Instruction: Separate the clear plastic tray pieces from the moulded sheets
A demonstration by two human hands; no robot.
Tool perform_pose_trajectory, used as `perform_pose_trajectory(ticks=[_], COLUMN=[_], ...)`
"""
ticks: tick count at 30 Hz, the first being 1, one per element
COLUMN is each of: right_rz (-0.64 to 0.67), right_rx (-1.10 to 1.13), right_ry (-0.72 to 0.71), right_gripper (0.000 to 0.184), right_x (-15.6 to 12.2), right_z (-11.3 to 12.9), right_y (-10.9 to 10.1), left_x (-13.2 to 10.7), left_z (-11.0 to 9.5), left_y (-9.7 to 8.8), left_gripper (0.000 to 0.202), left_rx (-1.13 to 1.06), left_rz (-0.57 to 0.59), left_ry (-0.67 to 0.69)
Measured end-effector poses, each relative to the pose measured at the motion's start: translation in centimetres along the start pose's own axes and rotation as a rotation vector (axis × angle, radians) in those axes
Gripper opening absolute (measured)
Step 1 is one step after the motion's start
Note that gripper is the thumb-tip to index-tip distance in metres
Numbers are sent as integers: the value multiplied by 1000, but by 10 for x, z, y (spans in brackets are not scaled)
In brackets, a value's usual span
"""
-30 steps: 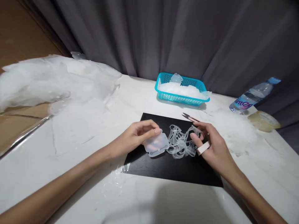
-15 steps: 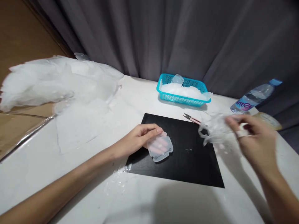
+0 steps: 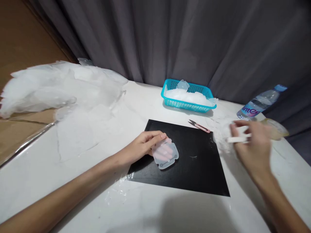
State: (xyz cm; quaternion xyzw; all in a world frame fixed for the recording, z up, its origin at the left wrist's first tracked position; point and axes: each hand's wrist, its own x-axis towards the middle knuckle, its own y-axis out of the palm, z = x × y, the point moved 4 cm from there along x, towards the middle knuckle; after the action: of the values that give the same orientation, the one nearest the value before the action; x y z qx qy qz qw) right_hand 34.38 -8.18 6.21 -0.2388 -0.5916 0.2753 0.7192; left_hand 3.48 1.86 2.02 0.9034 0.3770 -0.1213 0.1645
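My left hand (image 3: 152,142) pinches the edge of a translucent, frosted plastic piece (image 3: 165,155) with rounded corners and small notches. It is held just over a black mat (image 3: 194,171), and the fingers show through it. On the right, my blurred right hand (image 3: 252,142) is closed around a small white object (image 3: 239,137) whose kind I cannot make out. Clear plastic scraps (image 3: 221,132) lie on the table beside its fingertips. Pink-handled thread snips (image 3: 199,126) rest at the mat's far edge.
A turquoise basket (image 3: 187,106) holding white pieces stands at the back. A water bottle (image 3: 262,103) leans at the right, near a yellowish round item (image 3: 277,128). To the left, a heap of white translucent pieces (image 3: 60,85) lies by cardboard (image 3: 29,127). A grey curtain (image 3: 150,38) hangs behind.
My right hand has moved left and released the bundle of clear scraps, now on the table; the white object stays in its fingers. My left hand still holds the plastic piece.
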Motion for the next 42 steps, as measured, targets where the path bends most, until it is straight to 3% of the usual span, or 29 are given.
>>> perform_pose_trajectory(ticks=[2, 4, 7, 11, 18, 24, 31, 42], right_rz=[95, 137, 161, 215, 141, 169, 210, 159], right_rx=[161, 208, 234, 332, 440, 470, 546, 529], right_ry=[-256, -563, -716, -671, -610, -578, -539, -486], right_gripper=[9, 16, 22, 25, 29, 35, 47, 36], right_x=[-13, -30, -48, -55, -59, -60, -66, -57], right_z=[50, 91, 116, 117, 113, 109, 106, 104], right_y=[15, 23, 28, 30, 31, 32, 33, 36], left_x=[1, 2, 2, 1, 3, 1, 0, 1], left_z=[3, 6, 7, 7, 13, 14, 10, 12], left_y=[0, 1, 5, 8, 5, 6, 6, 9], left_gripper=[39, 35, 30, 29, 31, 26, 24, 28], left_rx=[-4, 15, 46, 59, -6, -11, 59, 165], left_rz=[13, 32, 74, 88, 126, 234, 179, 141], left_ry=[-4, 13, 34, 39, 24, 81, 108, 77])
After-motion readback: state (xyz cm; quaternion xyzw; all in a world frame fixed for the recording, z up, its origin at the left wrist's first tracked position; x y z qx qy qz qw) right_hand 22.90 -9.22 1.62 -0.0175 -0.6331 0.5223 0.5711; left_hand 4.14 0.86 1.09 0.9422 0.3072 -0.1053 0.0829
